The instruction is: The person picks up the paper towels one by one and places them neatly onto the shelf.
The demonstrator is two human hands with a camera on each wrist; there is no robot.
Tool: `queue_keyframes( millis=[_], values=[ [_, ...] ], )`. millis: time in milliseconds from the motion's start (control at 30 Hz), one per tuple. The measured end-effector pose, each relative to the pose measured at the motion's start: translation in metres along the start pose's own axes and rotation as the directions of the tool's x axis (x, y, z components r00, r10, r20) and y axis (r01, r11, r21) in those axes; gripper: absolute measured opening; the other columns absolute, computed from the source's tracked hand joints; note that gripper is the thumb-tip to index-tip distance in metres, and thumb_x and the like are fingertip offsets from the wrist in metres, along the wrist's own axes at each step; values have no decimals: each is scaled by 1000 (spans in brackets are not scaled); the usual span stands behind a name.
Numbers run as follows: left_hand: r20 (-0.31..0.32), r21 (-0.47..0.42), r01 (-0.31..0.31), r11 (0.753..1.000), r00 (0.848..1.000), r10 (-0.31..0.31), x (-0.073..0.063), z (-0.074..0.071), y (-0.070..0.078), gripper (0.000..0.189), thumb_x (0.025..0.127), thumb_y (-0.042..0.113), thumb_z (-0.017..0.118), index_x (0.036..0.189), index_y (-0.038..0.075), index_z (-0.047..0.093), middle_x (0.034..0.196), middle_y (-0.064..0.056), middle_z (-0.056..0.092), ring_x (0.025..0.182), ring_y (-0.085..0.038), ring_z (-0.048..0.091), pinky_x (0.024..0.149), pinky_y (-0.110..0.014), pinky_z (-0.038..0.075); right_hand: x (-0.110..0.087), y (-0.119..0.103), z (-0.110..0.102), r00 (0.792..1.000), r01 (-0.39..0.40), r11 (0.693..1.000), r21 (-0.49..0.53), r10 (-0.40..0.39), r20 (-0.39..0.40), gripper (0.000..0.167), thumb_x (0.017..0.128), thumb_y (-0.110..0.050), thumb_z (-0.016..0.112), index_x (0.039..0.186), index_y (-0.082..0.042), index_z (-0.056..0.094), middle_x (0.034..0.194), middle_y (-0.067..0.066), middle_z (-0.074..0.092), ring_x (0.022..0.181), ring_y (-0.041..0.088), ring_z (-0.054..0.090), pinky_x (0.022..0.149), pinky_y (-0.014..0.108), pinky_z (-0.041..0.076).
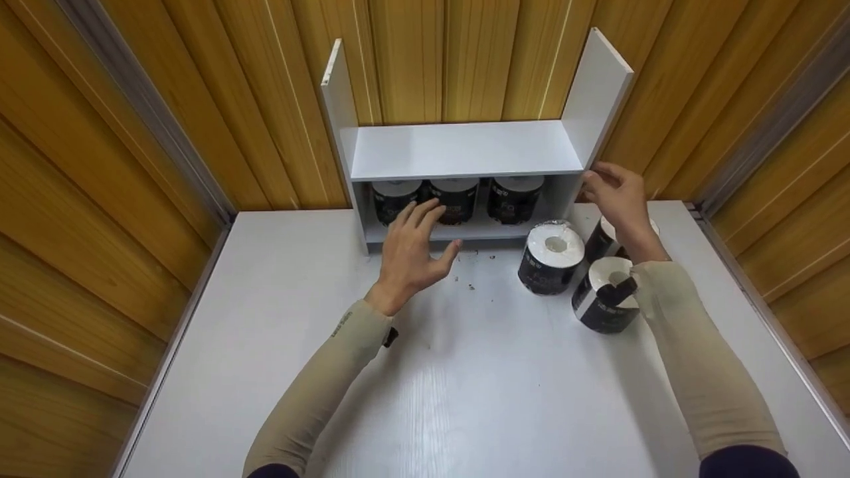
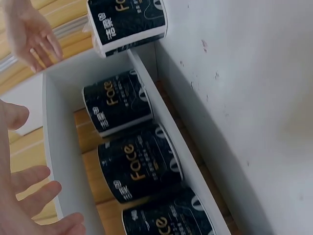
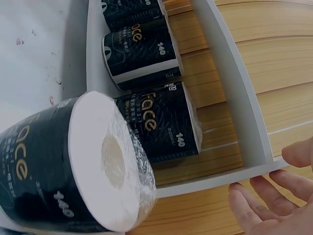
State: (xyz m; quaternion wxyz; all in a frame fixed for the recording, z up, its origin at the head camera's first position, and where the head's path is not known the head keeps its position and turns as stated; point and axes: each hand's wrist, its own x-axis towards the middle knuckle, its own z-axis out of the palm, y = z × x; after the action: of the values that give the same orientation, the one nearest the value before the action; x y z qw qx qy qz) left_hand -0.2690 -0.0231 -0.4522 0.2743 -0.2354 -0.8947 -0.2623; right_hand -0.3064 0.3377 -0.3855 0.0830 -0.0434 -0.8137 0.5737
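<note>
My left hand (image 1: 413, 255) is held with fingers spread in front of the white shelf (image 1: 465, 149), holding nothing. It overlaps the lower compartment in the head view. Inside stand three black-wrapped toilet paper rolls: a left one (image 1: 393, 199), a middle one (image 1: 458, 199) and a right one (image 1: 514, 199). At the shelf's right side panel, my right hand (image 1: 619, 199) grips the edge, its fingers (image 3: 244, 205) along the outer face and its thumb at the front.
Three more rolls stand on the white table (image 1: 398, 398) at the shelf's right: one by its front corner (image 1: 550, 255), another nearer (image 1: 605, 299), and one partly hidden by my right hand (image 1: 601, 239). Small dark scraps lie before the shelf. Wood-patterned walls (image 1: 412, 60) enclose the table.
</note>
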Motion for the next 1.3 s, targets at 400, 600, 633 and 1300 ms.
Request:
queue_keyframes(
  millis=[400,600,633,1300],
  values=[
    [-143,-39,53,998,988,-58,7,-34,-26,52,99,41,72,139,6,67,142,-10,68,136,-32,61,112,-51,49,-18,10,-10,997,73,995,-66,-72,12,45,110,-35,61,141,-3,64,132,6,70,108,5,70,85,14,57],
    [-166,-47,93,995,981,-100,8,-46,-35,51,101,43,69,137,7,68,140,-11,68,133,-33,61,114,-49,47,-31,13,-16,996,83,985,-150,-76,50,51,108,-44,61,142,-6,63,123,-7,72,104,1,69,85,14,57],
    [-170,-53,104,993,979,-111,8,-48,-36,51,101,43,69,137,7,68,139,-11,68,133,-33,62,113,-49,48,-33,13,-17,995,88,985,-149,-80,55,51,108,-43,61,142,-6,63,120,-11,72,104,0,69,85,14,57],
    [-274,-140,231,963,925,-262,15,-76,-70,45,100,38,71,127,2,72,127,-15,72,120,-38,67,98,-53,54,-67,14,-28,977,211,919,-334,-193,87,50,109,-45,59,141,-7,66,137,13,66,108,8,58,86,18,48]
  ],
)
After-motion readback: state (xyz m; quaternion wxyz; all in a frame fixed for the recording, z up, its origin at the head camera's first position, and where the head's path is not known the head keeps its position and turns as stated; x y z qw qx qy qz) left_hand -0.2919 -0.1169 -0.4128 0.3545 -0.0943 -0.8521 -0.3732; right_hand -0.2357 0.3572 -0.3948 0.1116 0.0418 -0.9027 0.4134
